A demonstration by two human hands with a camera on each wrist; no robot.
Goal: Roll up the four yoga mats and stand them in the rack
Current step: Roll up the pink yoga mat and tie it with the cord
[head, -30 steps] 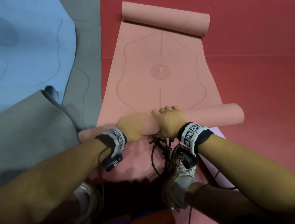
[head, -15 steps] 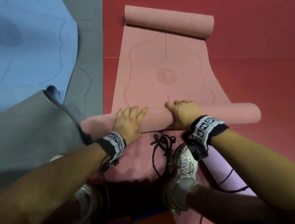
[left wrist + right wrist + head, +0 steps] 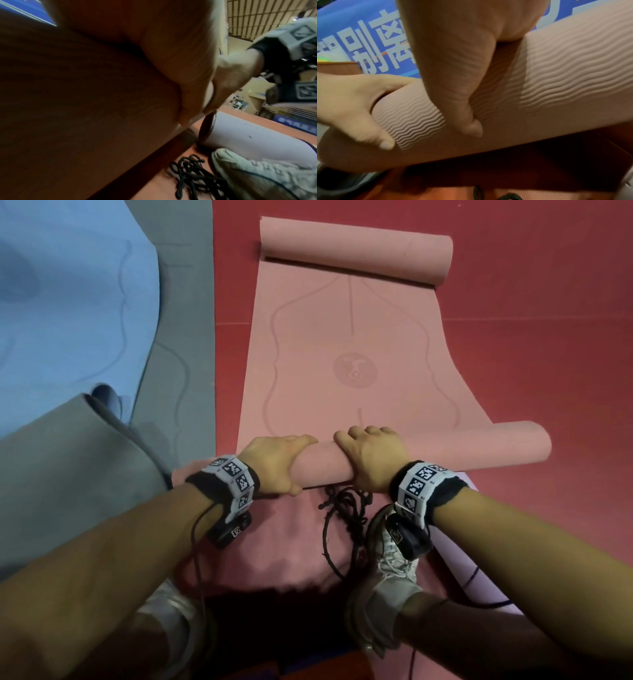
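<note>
A pink yoga mat (image 3: 349,344) lies lengthwise on the red floor. Its near end is wound into a thick roll (image 3: 462,448), and its far end curls up too. My left hand (image 3: 274,463) grips the roll left of centre, fingers over the top and thumb on the near side. Close beside it my right hand (image 3: 371,460) wraps the roll the same way. In the right wrist view my right thumb (image 3: 462,97) presses the ribbed roll (image 3: 556,81), with the left hand (image 3: 351,102) beside it. The left wrist view shows the roll (image 3: 85,108) dark and close.
A grey mat (image 3: 68,481) and a blue mat (image 3: 68,302) lie spread on the left. A pale lilac rolled mat (image 3: 257,135) rests by my right shoe (image 3: 390,577). A tangle of black cord (image 3: 346,508) lies just behind the roll. Red floor (image 3: 548,337) stretches to the right.
Half a second ago my left hand lay flat with fingers spread on the roll; now it curls round it. The right hand has kept its hold. The roll has advanced slightly along the mat.
</note>
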